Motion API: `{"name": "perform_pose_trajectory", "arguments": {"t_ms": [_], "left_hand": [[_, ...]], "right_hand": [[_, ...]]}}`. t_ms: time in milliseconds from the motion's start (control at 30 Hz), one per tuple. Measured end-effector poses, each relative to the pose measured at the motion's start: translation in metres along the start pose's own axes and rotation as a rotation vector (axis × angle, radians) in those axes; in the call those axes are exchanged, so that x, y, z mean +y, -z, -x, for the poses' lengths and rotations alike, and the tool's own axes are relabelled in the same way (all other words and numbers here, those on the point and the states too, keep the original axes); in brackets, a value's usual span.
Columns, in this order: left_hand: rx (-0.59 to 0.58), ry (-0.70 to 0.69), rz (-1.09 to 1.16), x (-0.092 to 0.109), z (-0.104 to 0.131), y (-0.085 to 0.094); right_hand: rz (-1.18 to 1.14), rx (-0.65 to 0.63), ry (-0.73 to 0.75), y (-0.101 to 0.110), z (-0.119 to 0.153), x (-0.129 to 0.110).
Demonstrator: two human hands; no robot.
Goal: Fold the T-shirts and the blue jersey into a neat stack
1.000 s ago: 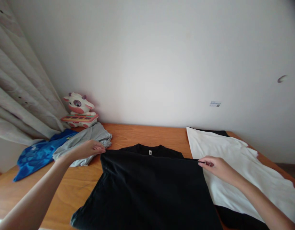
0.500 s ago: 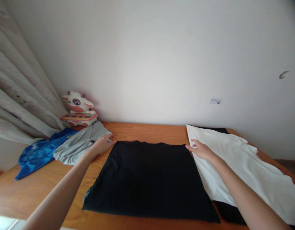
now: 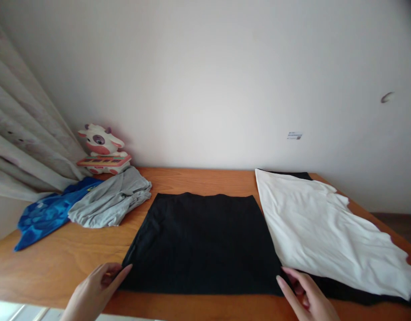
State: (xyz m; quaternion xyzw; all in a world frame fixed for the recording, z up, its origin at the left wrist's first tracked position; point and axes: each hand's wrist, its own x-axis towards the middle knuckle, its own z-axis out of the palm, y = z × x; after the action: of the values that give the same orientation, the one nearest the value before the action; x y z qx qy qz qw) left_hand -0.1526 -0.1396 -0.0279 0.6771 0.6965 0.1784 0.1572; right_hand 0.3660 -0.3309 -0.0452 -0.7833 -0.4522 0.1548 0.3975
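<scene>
The black cloth [image 3: 205, 245] is lying flat on the wooden table [image 3: 178, 307], straight ahead at twelve o'clock, between the two hands. Its longer side is seemingly running from nine to three o'clock, and its near edge is being seen wider than its far edge. From the left hand [image 3: 92, 292] the main part of the cloth is lying toward one to two o'clock; from the right hand [image 3: 310, 296] it is lying toward ten to eleven o'clock. Neither hand is being placed clearly nearer to it, as both are touching its near corners.

By the left hand, the near left corner is being pinched between thumb and fingers, and the hand is being pointed toward one o'clock. By the right hand, the near right corner is being pinched likewise, with the fingers being directed toward eleven o'clock; how firmly, it cannot be told. Just beside the cloth, toward two o'clock, the white garment [image 3: 319, 227] is being spread over a dark one, and toward ten o'clock the grey garment [image 3: 108, 200] is lying crumpled.
</scene>
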Motion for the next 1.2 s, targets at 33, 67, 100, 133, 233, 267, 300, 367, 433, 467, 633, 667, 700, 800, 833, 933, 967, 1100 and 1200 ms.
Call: {"name": "perform_pose_trajectory", "arguments": {"t_ms": [33, 67, 100, 133, 233, 267, 300, 367, 433, 467, 633, 667, 700, 800, 833, 933, 967, 1100, 1200], "left_hand": [[-0.002, 0.001, -0.003, 0.002, 0.000, 0.000], [-0.006, -0.012, -0.003, 0.004, 0.000, 0.002], [-0.017, -0.038, 0.008, 0.007, 0.000, 0.004], [-0.032, -0.071, 0.031, 0.010, 0.000, 0.005], [-0.007, -0.127, 0.155, 0.014, 0.002, 0.007], [0.028, -0.119, 0.208, 0.013, 0.002, 0.006], [0.066, -0.100, 0.265, 0.011, 0.003, 0.003], [0.125, -0.046, 0.373, 0.007, 0.003, -0.002], [0.142, -0.004, 0.433, 0.006, 0.005, -0.007], [0.138, 0.010, 0.429, 0.007, 0.005, -0.008], [0.015, 0.020, 0.197, 0.022, 0.010, -0.002], [-0.009, 0.004, 0.180, 0.024, 0.010, -0.001], [-0.020, -0.017, 0.191, 0.026, 0.010, 0.000], [0.011, -0.069, 0.336, 0.028, 0.006, 0.001], [0.030, -0.070, 0.393, 0.029, 0.004, 0.002], [0.113, -0.014, 0.511, 0.029, -0.002, 0.010], [0.144, 0.017, 0.537, 0.028, -0.003, 0.013], [0.183, 0.068, 0.582, 0.014, -0.001, 0.022], [0.161, 0.030, 0.557, -0.001, 0.005, 0.020]], "right_hand": [[0.011, 0.036, 0.011, -0.004, 0.000, -0.001], [0.011, 0.056, 0.019, -0.007, -0.001, -0.002], [-0.002, 0.059, 0.022, -0.009, -0.001, -0.002], [-0.022, 0.052, 0.020, -0.009, -0.002, -0.002], [-0.062, 0.043, 0.014, -0.007, 0.000, -0.004], [-0.060, 0.052, 0.021, -0.006, 0.001, -0.006], [-0.056, 0.064, 0.030, -0.005, 0.002, -0.007], [-0.075, 0.089, 0.034, -0.005, 0.005, -0.008], [-0.134, 0.090, -0.007, -0.006, 0.007, -0.005], [-0.165, 0.079, -0.043, -0.007, 0.008, -0.002], [-0.242, -0.014, -0.194, -0.011, 0.009, 0.017], [-0.244, -0.013, -0.196, -0.011, 0.008, 0.019], [-0.244, -0.007, -0.191, -0.011, 0.007, 0.021], [-0.236, 0.003, -0.185, -0.008, 0.003, 0.018], [-0.244, 0.003, -0.193, -0.006, 0.002, 0.016], [-0.291, 0.028, -0.210, -0.002, 0.002, 0.009], [-0.304, 0.050, -0.208, -0.001, 0.004, 0.008], [-0.342, 0.128, -0.198, -0.002, 0.015, 0.009], [-0.334, 0.124, -0.154, -0.005, 0.023, 0.012]]}}
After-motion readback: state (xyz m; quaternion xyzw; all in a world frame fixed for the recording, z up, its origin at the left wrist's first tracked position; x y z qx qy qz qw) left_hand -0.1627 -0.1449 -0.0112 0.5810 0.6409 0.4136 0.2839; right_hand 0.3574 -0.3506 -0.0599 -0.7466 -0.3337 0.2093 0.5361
